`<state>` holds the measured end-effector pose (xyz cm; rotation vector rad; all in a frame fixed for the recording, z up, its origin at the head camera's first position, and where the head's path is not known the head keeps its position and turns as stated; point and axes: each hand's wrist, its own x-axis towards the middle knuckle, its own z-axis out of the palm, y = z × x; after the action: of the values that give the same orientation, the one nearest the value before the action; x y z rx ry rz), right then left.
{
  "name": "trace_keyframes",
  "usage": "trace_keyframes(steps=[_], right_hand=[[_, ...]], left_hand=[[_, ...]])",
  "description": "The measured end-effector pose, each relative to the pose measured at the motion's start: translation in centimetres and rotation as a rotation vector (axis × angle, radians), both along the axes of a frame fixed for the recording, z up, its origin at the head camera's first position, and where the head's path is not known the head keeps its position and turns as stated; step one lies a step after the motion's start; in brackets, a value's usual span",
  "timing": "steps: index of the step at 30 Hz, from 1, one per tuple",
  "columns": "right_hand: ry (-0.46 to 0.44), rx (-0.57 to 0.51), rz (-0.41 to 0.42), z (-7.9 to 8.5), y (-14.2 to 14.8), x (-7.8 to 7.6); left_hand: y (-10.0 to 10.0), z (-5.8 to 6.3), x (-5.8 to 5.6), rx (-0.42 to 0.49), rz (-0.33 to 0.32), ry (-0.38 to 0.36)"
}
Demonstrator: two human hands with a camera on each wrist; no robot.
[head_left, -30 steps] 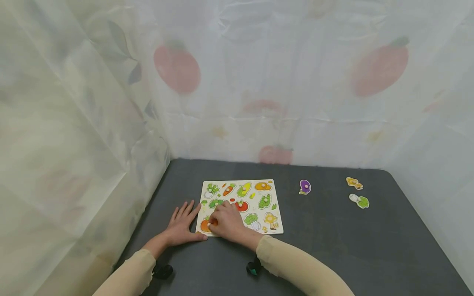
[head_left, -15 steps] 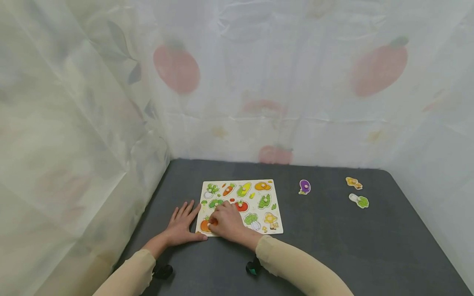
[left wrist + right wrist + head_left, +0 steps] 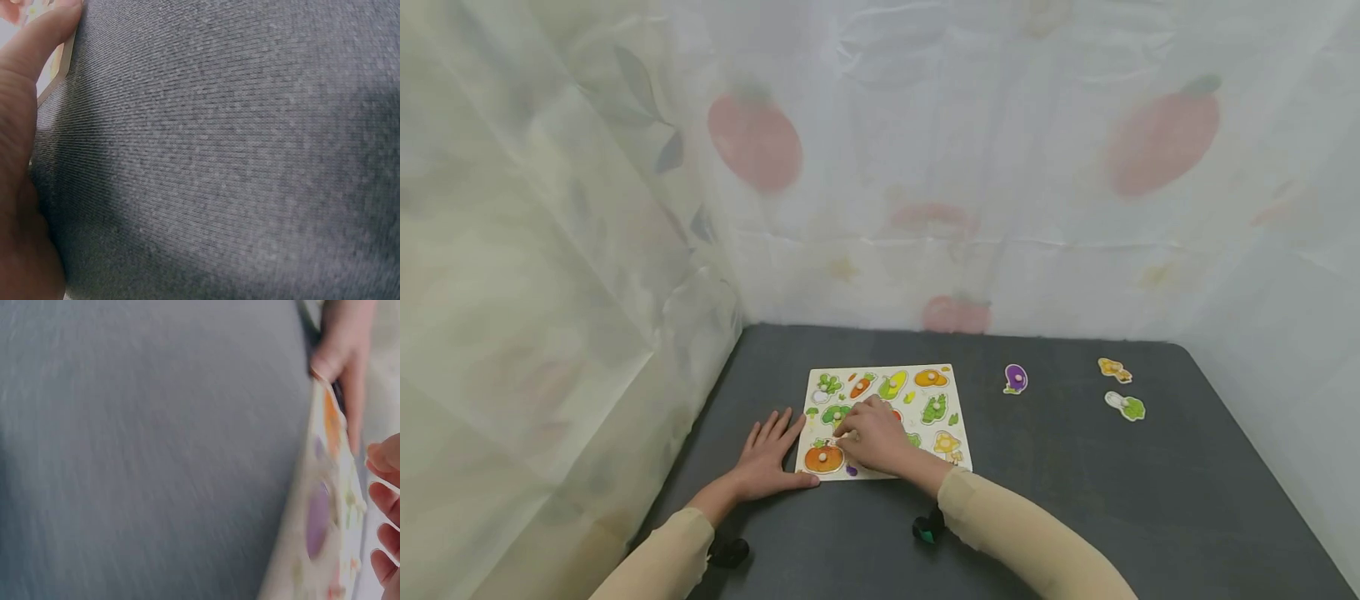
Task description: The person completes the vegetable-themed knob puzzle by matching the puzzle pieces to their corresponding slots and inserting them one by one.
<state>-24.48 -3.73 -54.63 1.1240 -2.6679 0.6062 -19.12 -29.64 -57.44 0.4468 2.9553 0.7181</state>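
Observation:
A pale puzzle board (image 3: 961, 428) with knobbed vegetable pieces lies on the dark table. My left hand (image 3: 765, 461) lies flat at its left side, fingers spread, thumb on the board's near left corner; the left wrist view shows that thumb (image 3: 44, 37) on the board edge. Over the board's middle hovers my right hand (image 3: 874, 435), just right of the pumpkin piece (image 3: 823, 457), which sits on the board. In the right wrist view its fingers (image 3: 385, 499) are loosely bent with nothing between them. A purple eggplant shape (image 3: 318, 519) shows on the board there. The right hand hides part of the board.
Loose pieces lie right of the board: a purple eggplant (image 3: 1016, 379), a yellow-brown piece (image 3: 1115, 370) and a white-and-green vegetable (image 3: 1125, 406). Pale printed curtains (image 3: 880, 167) stand behind and beside the dark table (image 3: 1060, 483).
My right hand has let go of the pumpkin piece and shifted up and right, uncovering it. The left hand stays at the board's corner.

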Motion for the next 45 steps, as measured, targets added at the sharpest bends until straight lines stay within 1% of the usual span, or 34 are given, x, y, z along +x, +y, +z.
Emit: trace_keyframes(steps=[4, 8, 10, 12, 16, 20, 22, 24, 28, 32, 34, 40, 45], right_hand=[[-0.024, -0.073, -0.030, 1.1, 2.3, -1.2], [-0.070, -0.136, -0.052, 1.6, 4.6, -2.2], [-0.100, -0.169, -0.078, 1.8, 5.9, -2.7], [-0.111, -0.189, -0.107, 1.9, 7.4, -3.4], [-0.107, -0.190, -0.211, 2.0, 11.1, -5.2], [-0.059, -0.170, -0.309, 1.8, 15.4, -6.8], [-0.031, -0.143, -0.352, 1.5, 17.4, -7.4], [-0.025, -0.111, -0.391, 1.2, 19.3, -7.8], [-0.033, -0.067, -0.449, 0.6, 22.4, -8.4], [-0.039, -0.076, -0.474, 0.1, 24.6, -8.7], [-0.038, -0.075, -0.483, -0.1, 25.5, -8.8], [-0.065, -0.040, -0.524, -0.5, 27.5, -8.9], [-0.085, -0.019, -0.548, -0.7, 28.3, -9.1]], left_hand=[[0.0, -0.1, -0.1, -0.007, 0.003, 0.003], [-0.2, -0.6, -0.2, -0.014, 0.002, 0.007], [-0.2, -0.4, -0.2, -0.030, 0.006, -0.002], [0.0, -0.1, -0.1, -0.048, 0.013, -0.019], [0.1, 0.5, -0.1, -0.085, 0.021, -0.048], [0.1, 0.5, -0.1, -0.084, 0.021, -0.049], [0.1, 0.5, 0.0, -0.079, 0.021, -0.046], [0.1, 0.6, 0.0, -0.070, 0.018, -0.040], [0.1, 0.5, 0.1, -0.042, 0.012, -0.026], [0.0, 0.4, 0.1, -0.027, 0.012, -0.014], [0.0, 0.5, 0.1, -0.042, 0.013, -0.017], [-0.1, 0.6, 0.1, -0.084, 0.015, -0.038], [-0.1, 0.4, 0.0, -0.052, 0.010, -0.013]])
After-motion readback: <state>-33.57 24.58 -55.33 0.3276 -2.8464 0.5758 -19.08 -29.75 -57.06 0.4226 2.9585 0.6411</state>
